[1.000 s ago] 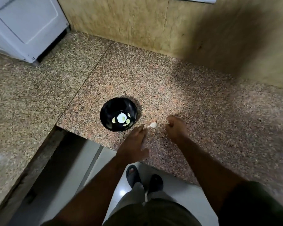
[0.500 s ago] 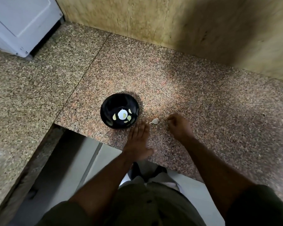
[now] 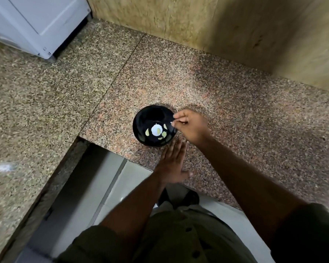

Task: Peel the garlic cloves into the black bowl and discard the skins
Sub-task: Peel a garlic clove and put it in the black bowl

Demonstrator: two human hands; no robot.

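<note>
The black bowl (image 3: 141, 122) stands near the front edge of the granite counter (image 3: 235, 114). Inside it lie several pale peeled garlic cloves (image 3: 164, 133) around a white glare spot. My right hand (image 3: 190, 126) hovers at the bowl's right rim, its fingertips pinching a small whitish garlic piece (image 3: 172, 123) over the rim. My left hand (image 3: 172, 162) lies flat on the counter just in front of the bowl, fingers straight and pointing at it, holding nothing.
A white appliance (image 3: 36, 23) stands at the back left corner. A tan stone wall (image 3: 179, 19) runs behind the counter. The counter is L-shaped, with a cut-out edge (image 3: 78, 137) left of the bowl; tiled floor (image 3: 106, 186) and my feet show below.
My right hand picked the garlic piece off the counter and carried it left to the bowl's rim. My left hand stayed flat by the bowl. The camera view shifted.
</note>
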